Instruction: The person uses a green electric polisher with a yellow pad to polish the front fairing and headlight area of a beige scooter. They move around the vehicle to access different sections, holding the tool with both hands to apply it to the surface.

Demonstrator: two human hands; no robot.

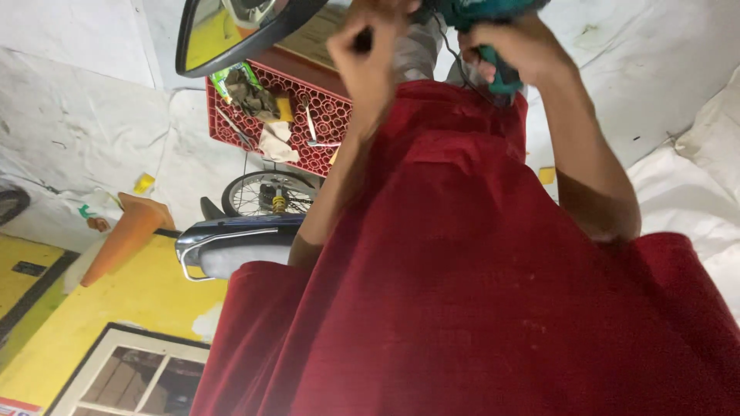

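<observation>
The right hand [515, 48] has its grip clenched around the handle of a teal power drill [493, 23], whose body runs off the top edge of the view with a dark cord [461, 73] hanging from it. Just beside it the left hand [368, 48] is closed in a pinch on something small and dark — too small to tell what. Both forearms rise from a red shirt [478, 285] that fills the lower middle of the frame. Past the left hand sits a red plastic crate [327, 115] holding rags, a yellow sponge and metal tools, with a black-rimmed mirror [223, 35] above it. Lower down a spoked wheel [262, 192] and a chrome-trimmed part [223, 235] show — beside an orange cone [127, 231]. The room's surfaces are pale, stained sheeting [69, 115] and a yellow-painted area [139, 300] with a white-framed panel [131, 374].
</observation>
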